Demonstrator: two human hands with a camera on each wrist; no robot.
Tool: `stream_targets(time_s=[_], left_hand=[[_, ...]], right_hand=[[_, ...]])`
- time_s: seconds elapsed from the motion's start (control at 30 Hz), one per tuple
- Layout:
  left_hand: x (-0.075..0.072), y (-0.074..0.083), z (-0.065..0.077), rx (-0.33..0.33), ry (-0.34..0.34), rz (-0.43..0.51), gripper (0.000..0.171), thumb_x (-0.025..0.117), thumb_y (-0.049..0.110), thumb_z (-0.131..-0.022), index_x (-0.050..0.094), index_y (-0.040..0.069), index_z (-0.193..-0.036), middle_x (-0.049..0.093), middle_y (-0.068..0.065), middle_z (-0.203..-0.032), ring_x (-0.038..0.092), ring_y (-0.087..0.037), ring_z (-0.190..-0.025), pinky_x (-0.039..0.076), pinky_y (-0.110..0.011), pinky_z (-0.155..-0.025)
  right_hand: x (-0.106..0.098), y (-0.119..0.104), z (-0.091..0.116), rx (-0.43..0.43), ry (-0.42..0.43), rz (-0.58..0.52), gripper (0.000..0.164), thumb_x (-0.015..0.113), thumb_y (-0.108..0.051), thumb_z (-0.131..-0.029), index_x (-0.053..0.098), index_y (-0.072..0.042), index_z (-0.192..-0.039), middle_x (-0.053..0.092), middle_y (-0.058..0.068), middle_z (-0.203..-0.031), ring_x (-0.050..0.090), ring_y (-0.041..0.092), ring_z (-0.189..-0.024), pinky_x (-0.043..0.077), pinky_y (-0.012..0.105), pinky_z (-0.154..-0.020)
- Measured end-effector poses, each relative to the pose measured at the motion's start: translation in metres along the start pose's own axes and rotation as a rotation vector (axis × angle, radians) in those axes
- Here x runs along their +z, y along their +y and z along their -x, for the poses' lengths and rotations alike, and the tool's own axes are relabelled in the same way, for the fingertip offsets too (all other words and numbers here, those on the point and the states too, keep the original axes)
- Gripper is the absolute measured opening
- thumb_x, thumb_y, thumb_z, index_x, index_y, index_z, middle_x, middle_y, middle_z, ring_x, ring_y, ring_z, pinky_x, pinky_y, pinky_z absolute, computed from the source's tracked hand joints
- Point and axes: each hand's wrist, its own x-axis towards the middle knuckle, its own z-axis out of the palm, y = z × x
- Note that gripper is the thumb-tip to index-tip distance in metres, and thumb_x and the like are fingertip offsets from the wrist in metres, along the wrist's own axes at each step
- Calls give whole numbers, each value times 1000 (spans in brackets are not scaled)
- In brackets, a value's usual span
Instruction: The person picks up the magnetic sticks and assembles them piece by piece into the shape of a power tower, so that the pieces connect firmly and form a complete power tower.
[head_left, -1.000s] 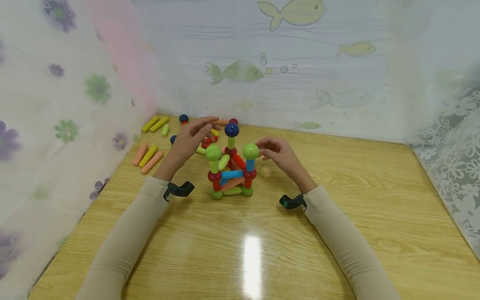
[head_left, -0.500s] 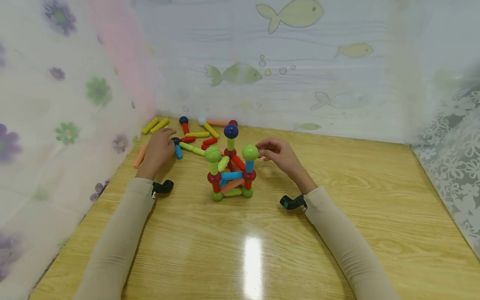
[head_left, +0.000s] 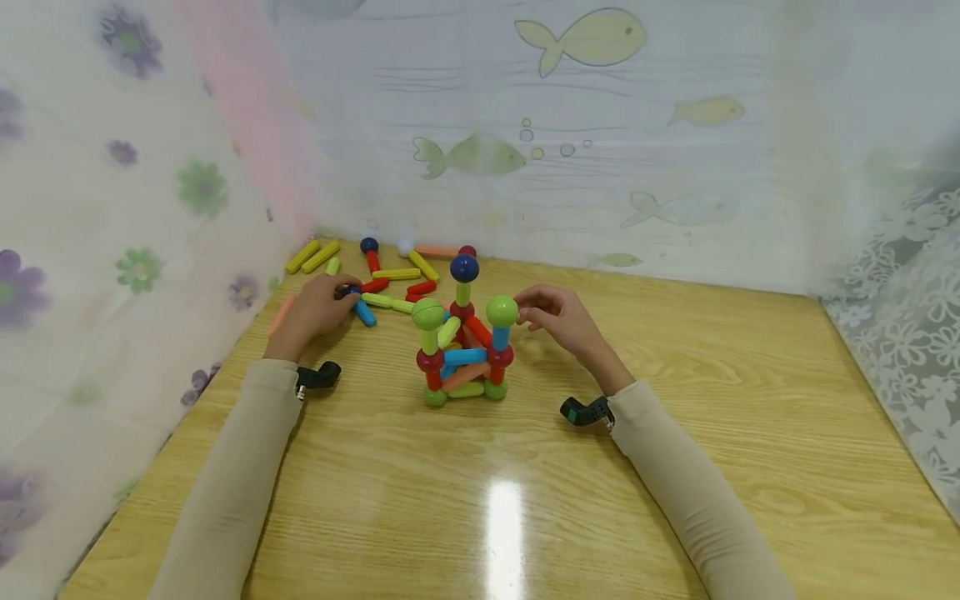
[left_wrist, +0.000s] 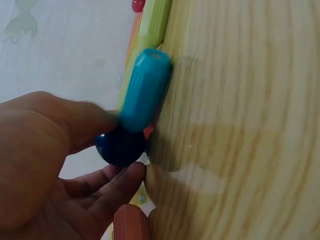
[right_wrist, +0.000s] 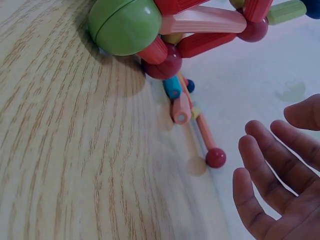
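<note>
At the back left of the table, my left hand (head_left: 318,310) pinches a dark blue ball (left_wrist: 121,146) between thumb and fingers. A short blue rod (left_wrist: 146,90) is joined to that ball. A light green rod (head_left: 377,300) and a red rod (head_left: 375,285) lie against or beside it. Mid-table stands a frame of coloured magnetic rods and balls (head_left: 465,355), topped by two green balls and a dark blue ball (head_left: 464,268). To its right hovers my right hand (head_left: 566,318), fingers loosely bent around nothing, close to the right green ball (head_left: 502,312).
Loose yellow rods (head_left: 321,256) lie at the far left corner. Behind the frame are more rods, a white ball (head_left: 406,246) and a dark red ball (head_left: 468,252). An orange rod (left_wrist: 131,223) lies by the left hand. A patterned curtain (head_left: 465,100) borders the table's back.
My left hand has moved left from behind the frame to the loose pieces and taken hold of the dark blue ball. The right hand stays in place.
</note>
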Motion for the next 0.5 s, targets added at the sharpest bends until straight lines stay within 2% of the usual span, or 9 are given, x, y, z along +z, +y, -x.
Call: stream_targets(time_s=[0.13, 0.33, 0.5], left_hand=[[-1, -1, -1, 28, -1, -53, 34, 58, 17, -107, 64, -2, -134, 57, -29, -124, 52, -43, -109, 46, -58, -93], [1, -1, -2, 9, 30, -94, 33, 58, 15, -105, 63, -6, -129, 57, -29, -125, 54, -41, -106, 46, -55, -92], [-2, 2, 0, 19, 56, -110, 30, 61, 12, -103, 64, -6, -126, 61, -29, -121, 56, -41, -105, 47, -55, -91]], right_hand=[[1, 1, 1, 2, -4, -7, 24, 63, -8, -103, 69, 2, -125, 70, 13, -112, 66, 46, -101, 56, 55, -85], [0, 4, 0, 6, -9, -4, 24, 62, -7, -104, 68, 3, -125, 70, 15, -112, 65, 49, -102, 56, 55, -84], [1, 4, -2, 9, -16, 4, 25, 62, -8, -104, 68, 3, -125, 69, 17, -113, 65, 48, -102, 55, 57, -86]])
